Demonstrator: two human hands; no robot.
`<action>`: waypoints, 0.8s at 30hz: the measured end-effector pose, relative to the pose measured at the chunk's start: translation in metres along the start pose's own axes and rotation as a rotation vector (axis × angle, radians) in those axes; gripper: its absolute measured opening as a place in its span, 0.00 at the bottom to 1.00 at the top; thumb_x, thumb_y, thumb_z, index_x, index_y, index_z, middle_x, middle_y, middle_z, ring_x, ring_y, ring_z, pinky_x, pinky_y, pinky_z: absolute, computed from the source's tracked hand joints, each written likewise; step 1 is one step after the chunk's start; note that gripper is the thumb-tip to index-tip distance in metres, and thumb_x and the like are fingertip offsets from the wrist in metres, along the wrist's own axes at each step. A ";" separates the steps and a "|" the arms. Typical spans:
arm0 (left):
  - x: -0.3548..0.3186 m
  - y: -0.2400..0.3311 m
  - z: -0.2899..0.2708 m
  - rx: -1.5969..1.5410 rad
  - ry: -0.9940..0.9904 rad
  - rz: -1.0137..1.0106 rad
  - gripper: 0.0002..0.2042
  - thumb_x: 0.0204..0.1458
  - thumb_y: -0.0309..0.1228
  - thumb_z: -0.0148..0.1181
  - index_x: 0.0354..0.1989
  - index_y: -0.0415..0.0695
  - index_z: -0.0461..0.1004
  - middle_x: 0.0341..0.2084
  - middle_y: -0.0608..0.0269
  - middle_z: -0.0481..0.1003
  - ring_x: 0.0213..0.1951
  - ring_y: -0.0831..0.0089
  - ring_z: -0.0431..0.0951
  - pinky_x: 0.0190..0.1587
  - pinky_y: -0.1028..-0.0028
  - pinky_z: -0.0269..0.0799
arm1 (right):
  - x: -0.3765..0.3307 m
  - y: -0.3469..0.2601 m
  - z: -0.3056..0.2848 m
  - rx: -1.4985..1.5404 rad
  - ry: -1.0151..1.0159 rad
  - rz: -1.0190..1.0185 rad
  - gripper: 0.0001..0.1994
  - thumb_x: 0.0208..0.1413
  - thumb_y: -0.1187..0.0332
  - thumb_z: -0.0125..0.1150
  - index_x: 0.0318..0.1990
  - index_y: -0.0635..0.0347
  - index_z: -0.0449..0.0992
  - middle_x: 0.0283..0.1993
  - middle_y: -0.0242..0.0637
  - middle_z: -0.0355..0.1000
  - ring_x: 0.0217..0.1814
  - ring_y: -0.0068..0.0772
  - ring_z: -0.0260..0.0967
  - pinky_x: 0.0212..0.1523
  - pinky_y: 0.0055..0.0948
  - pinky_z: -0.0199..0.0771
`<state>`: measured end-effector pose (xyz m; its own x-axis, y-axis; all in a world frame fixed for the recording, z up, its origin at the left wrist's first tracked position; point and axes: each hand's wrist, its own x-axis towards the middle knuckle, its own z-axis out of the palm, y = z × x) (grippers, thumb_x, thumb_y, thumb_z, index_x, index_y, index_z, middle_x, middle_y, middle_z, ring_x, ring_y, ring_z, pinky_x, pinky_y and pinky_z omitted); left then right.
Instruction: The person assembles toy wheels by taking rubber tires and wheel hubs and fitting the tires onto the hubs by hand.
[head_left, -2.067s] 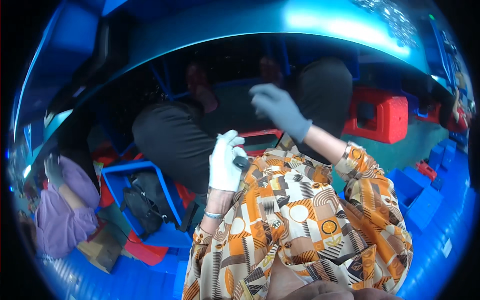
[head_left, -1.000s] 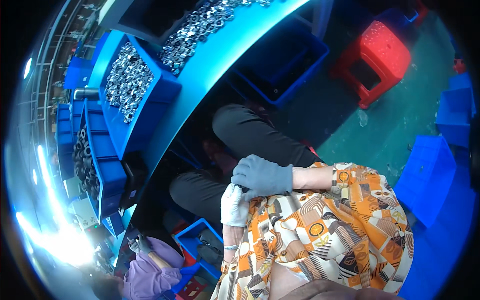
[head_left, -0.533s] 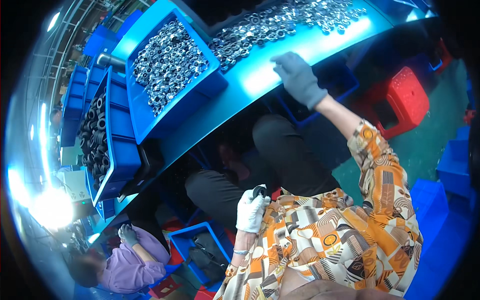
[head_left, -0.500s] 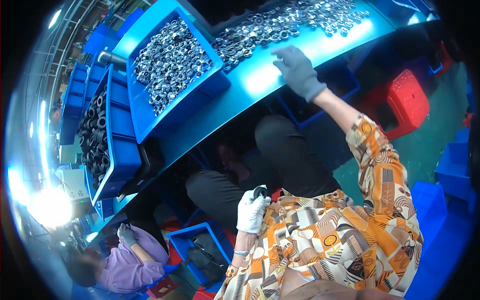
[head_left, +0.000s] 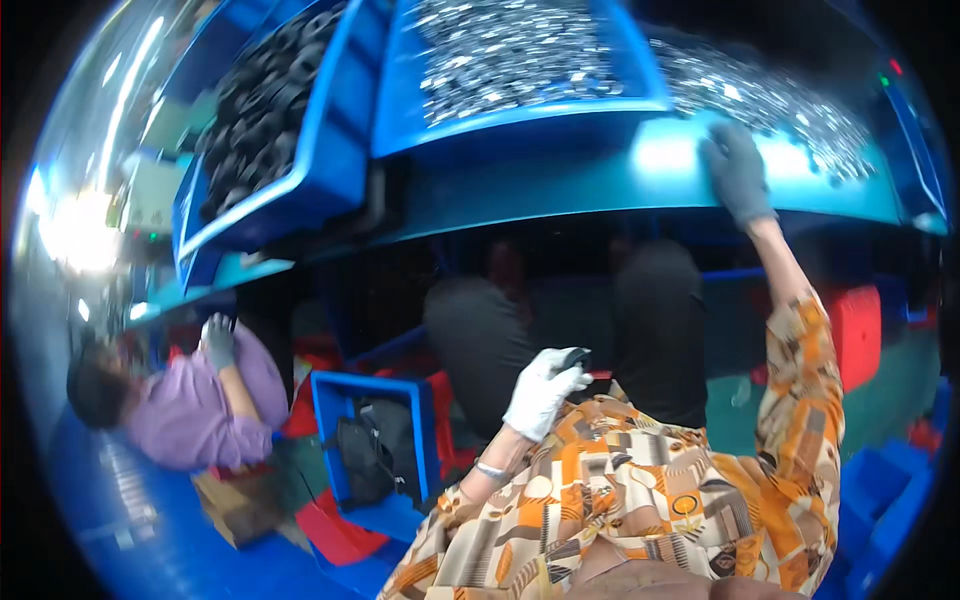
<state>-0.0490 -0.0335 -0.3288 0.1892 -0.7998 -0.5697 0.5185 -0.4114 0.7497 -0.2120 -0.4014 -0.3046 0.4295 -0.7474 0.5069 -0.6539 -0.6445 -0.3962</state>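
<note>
My left hand [head_left: 545,393], in a white glove, is closed around a black ring [head_left: 574,360] held above my lap. My right hand [head_left: 737,172], in a grey glove, reaches over the blue-green table [head_left: 560,195], by the near edge of a spread of shiny metal rings [head_left: 790,105]. Motion blurs its fingers, so I cannot make out whether they hold anything. To its left, a tilted blue bin [head_left: 520,125] is full of similar small metal rings [head_left: 515,60].
Left of that bin stands another blue bin [head_left: 335,120] of black rings [head_left: 262,115]. A person in a purple top [head_left: 200,415] sits at the left. A blue crate [head_left: 425,440] with a black bag [head_left: 375,450] stands beside me, and a red stool [head_left: 857,335] is at the right.
My view has turned, so the bins and table appear further right and more level. My right hand remains over the table near the metal rings. The left still holds the black ring above my lap.
</note>
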 end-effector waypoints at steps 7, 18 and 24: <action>0.008 0.008 -0.001 -0.025 0.051 0.158 0.09 0.51 0.17 0.51 0.41 0.36 0.69 0.30 0.59 0.74 0.31 0.75 0.76 0.37 0.76 0.73 | -0.086 -0.125 -0.024 1.630 -0.456 0.803 0.11 0.57 0.70 0.55 0.47 0.63 0.71 0.38 0.36 0.70 0.33 0.24 0.67 0.37 0.24 0.67; 0.010 0.018 0.010 -0.079 0.003 0.234 0.12 0.50 0.18 0.56 0.44 0.38 0.69 0.37 0.60 0.73 0.34 0.75 0.76 0.38 0.75 0.75 | -0.169 -0.169 -0.016 1.888 -0.666 0.997 0.11 0.59 0.72 0.53 0.48 0.62 0.67 0.37 0.35 0.67 0.34 0.22 0.64 0.38 0.27 0.68; 0.001 0.015 0.021 -0.101 0.017 0.128 0.09 0.53 0.22 0.57 0.41 0.39 0.69 0.33 0.66 0.74 0.32 0.85 0.72 0.35 0.83 0.69 | -0.173 -0.176 -0.029 0.993 -0.504 0.148 0.14 0.44 0.80 0.64 0.41 0.62 0.74 0.37 0.35 0.67 0.36 0.27 0.68 0.36 0.22 0.69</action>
<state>-0.0586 -0.0497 -0.3115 0.2725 -0.8351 -0.4778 0.5703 -0.2598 0.7793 -0.1893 -0.1542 -0.2998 0.7386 -0.6622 0.1262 -0.0299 -0.2191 -0.9752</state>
